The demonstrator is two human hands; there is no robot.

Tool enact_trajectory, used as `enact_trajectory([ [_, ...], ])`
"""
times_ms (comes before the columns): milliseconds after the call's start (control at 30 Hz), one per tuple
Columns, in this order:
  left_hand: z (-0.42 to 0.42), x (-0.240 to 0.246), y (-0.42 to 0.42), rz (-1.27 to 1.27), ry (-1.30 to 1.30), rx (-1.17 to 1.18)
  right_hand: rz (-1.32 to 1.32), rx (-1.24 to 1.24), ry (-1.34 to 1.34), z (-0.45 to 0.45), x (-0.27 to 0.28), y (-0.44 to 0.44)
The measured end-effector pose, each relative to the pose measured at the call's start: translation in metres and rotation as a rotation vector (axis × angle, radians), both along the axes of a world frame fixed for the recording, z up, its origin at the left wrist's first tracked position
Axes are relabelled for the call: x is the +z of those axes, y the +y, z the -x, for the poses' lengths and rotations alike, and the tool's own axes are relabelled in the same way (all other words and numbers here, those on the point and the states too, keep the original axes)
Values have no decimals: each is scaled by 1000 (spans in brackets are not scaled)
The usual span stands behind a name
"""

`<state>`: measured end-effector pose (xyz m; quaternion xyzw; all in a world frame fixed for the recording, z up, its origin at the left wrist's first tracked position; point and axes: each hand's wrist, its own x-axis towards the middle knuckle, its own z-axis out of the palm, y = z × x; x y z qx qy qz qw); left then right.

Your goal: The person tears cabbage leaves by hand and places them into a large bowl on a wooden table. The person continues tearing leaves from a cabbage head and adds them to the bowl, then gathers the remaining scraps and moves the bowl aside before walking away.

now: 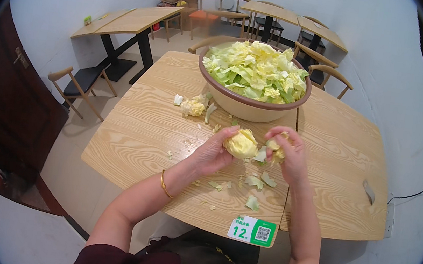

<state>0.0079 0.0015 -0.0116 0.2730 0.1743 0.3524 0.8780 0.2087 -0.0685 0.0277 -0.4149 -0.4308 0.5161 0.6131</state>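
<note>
My left hand (217, 152) grips a pale yellow cabbage heart (242, 144), its leaves tightly wrapped. Just to the right, my right hand (289, 150) is closed around torn yellowish cabbage leaves (279, 147), partly hidden by the fingers. Beyond both hands stands a large beige basin (249, 111) with a brown rim, heaped with torn cabbage leaves (257, 72). Left of the basin's base lie a cabbage core piece (195, 105) with crumpled leaf and a pale strip of cabbage rib (210, 113). Small leaf scraps (255, 181) are scattered on the wood below my hands.
The wooden table (140, 139) has a seam at right, with another tabletop (343, 158) joined there. A green-and-white card with a printed code (251, 230) lies at the near edge. A grey strip-like object (369, 192) sits far right. Chairs (84, 82) and other tables (138, 20) stand behind.
</note>
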Motion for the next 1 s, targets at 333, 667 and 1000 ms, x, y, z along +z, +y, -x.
enact_trajectory([
  [333, -6, 5, -8, -42, 160, -42, -164, 54, -566, 32, -14, -2],
  [667, -1, 7, -8, -2, 202, -79, -26, 145, -540, 42, -9, -8],
  [1000, -1, 3, -3, -18, 279, -7, -550, -102, -884, 45, -21, -7],
])
